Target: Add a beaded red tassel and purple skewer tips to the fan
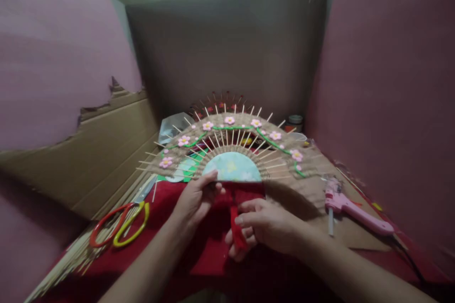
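Observation:
A half-round fan (232, 166) of thin sticks and woven cord stands upright in the middle, with a pale blue centre and pink flowers along a green vine. My left hand (201, 196) pinches its lower edge, left of the middle, thumb on the blue part. Below the fan hangs a red tassel (236, 227). My right hand (256, 227) is closed around the tassel, thumb and fingers at its side.
Scissors (122, 227) with red and yellow handles lie at left on a bundle of thin sticks (76, 251). A pink glue gun (355, 208) rests on cardboard at right. Behind the fan are a second fan (222, 104), a plastic bag (174, 125) and a jar (295, 120).

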`<state>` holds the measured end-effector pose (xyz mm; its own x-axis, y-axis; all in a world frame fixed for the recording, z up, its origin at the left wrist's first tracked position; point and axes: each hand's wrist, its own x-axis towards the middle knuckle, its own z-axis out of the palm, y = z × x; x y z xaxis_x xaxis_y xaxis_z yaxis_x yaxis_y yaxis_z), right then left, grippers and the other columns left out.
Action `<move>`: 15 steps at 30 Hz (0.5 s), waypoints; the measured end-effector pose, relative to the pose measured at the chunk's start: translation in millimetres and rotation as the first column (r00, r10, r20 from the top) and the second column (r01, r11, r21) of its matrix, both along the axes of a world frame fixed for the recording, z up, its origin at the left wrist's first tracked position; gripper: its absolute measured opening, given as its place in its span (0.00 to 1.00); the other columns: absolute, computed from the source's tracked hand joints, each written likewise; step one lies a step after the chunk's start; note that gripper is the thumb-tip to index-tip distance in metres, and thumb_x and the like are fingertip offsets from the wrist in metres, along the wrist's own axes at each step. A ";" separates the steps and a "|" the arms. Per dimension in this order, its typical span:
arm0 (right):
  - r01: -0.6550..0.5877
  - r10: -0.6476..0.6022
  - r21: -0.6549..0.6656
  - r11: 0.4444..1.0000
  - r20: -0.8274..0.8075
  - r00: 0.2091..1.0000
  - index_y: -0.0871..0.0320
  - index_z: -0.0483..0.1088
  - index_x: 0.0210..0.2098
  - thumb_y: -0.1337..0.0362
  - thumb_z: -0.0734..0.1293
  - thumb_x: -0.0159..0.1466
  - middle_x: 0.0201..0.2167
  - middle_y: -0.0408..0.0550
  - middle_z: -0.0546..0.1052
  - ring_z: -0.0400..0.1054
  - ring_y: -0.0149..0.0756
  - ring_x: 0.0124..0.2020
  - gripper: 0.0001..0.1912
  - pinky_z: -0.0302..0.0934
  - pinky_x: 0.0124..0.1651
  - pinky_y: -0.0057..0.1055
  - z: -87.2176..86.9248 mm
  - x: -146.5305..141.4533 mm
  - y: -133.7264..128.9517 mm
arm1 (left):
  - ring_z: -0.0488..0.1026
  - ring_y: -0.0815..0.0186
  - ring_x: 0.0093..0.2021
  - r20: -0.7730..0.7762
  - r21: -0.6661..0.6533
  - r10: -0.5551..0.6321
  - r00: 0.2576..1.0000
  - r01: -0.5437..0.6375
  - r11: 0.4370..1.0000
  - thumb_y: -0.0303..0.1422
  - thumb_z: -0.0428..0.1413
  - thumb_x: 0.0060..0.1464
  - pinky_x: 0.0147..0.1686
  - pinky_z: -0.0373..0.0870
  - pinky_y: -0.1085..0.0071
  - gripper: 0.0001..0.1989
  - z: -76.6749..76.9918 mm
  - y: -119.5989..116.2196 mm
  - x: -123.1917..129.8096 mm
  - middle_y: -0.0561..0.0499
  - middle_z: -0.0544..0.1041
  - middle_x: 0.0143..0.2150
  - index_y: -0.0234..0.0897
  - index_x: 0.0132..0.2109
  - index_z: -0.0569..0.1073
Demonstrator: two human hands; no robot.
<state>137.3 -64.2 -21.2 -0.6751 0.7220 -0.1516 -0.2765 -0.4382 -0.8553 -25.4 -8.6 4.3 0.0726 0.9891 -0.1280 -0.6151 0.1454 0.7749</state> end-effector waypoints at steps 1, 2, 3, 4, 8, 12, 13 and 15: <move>0.007 -0.006 -0.013 1.000 0.011 1.000 0.65 0.64 0.35 0.65 0.68 0.52 0.28 0.57 0.77 0.74 0.39 0.24 0.14 0.66 0.31 0.37 -2.7 0.2 -2.0 | 0.69 0.71 0.17 -0.011 -0.042 0.003 1.000 -0.004 0.999 0.17 0.54 0.49 0.17 0.71 0.75 0.05 -5.0 -4.7 -0.9 0.51 0.72 0.21 0.27 0.29 0.72; 0.012 -0.011 -0.022 1.000 0.021 1.000 0.65 0.63 0.35 0.65 0.68 0.52 0.27 0.56 0.77 0.74 0.39 0.24 0.14 0.66 0.30 0.36 -5.5 0.7 -3.6 | 0.69 0.71 0.17 -0.021 -0.078 0.011 1.000 -0.012 0.997 0.16 0.54 0.50 0.17 0.71 0.75 0.05 -9.8 -8.4 -1.6 0.51 0.72 0.21 0.27 0.30 0.71; 0.017 -0.016 -0.024 1.000 0.031 0.999 0.64 0.63 0.35 0.65 0.68 0.51 0.27 0.55 0.77 0.74 0.39 0.25 0.14 0.66 0.30 0.35 -8.0 1.3 -4.9 | 0.69 0.71 0.17 -0.030 -0.110 0.021 0.999 -0.024 0.994 0.16 0.53 0.50 0.17 0.72 0.75 0.06 -14.1 -11.1 -2.2 0.51 0.72 0.21 0.27 0.30 0.71; 0.027 -0.026 -0.023 0.999 0.049 0.998 0.64 0.62 0.35 0.65 0.68 0.51 0.27 0.55 0.77 0.74 0.39 0.25 0.14 0.66 0.29 0.34 -9.9 2.3 -6.2 | 0.69 0.72 0.18 -0.038 -0.137 0.033 0.999 -0.038 0.990 0.16 0.53 0.50 0.17 0.72 0.75 0.06 -17.9 -12.8 -2.7 0.50 0.72 0.22 0.27 0.31 0.71; 0.117 -0.117 0.008 0.993 0.165 0.979 0.66 0.56 0.50 0.65 0.67 0.52 0.30 0.54 0.77 0.75 0.39 0.27 0.28 0.65 0.30 0.32 -10.8 8.6 -13.4 | 0.69 0.72 0.18 -0.059 -0.206 0.073 0.996 -0.084 0.975 0.16 0.53 0.51 0.18 0.73 0.76 0.06 -27.1 -13.4 -6.2 0.51 0.73 0.23 0.29 0.33 0.70; 0.168 -0.174 0.047 0.985 0.251 0.952 0.66 0.57 0.53 0.63 0.69 0.51 0.31 0.51 0.76 0.74 0.34 0.26 0.33 0.64 0.31 0.30 -5.5 17.2 -22.1 | 0.69 0.71 0.18 -0.057 -0.256 0.087 0.995 -0.099 0.962 0.16 0.53 0.51 0.18 0.73 0.75 0.07 -29.3 -14.8 -8.2 0.50 0.73 0.23 0.29 0.33 0.70; 0.162 -0.171 0.055 0.985 0.271 0.947 0.65 0.59 0.51 0.63 0.70 0.50 0.32 0.51 0.76 0.73 0.33 0.26 0.32 0.63 0.32 0.29 -4.2 19.5 -23.5 | 0.69 0.71 0.18 -0.053 -0.267 0.092 0.994 -0.103 0.958 0.16 0.53 0.50 0.17 0.73 0.75 0.07 -29.4 -15.7 -7.7 0.50 0.73 0.23 0.29 0.33 0.70; 0.144 -0.160 0.075 0.987 0.301 0.940 0.64 0.61 0.49 0.62 0.70 0.49 0.33 0.51 0.76 0.72 0.31 0.26 0.29 0.63 0.33 0.28 -2.0 24.2 -25.2 | 0.69 0.70 0.17 -0.040 -0.287 0.109 0.993 -0.116 0.951 0.15 0.54 0.49 0.17 0.73 0.74 0.07 -29.9 -17.9 -5.8 0.49 0.73 0.23 0.29 0.33 0.71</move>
<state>161.5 -89.4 -23.2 -0.4833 0.8247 -0.2937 -0.0586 -0.3652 -0.9291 -31.2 -26.5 -25.6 -0.0435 0.9112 -0.4096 -0.6223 0.2960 0.7246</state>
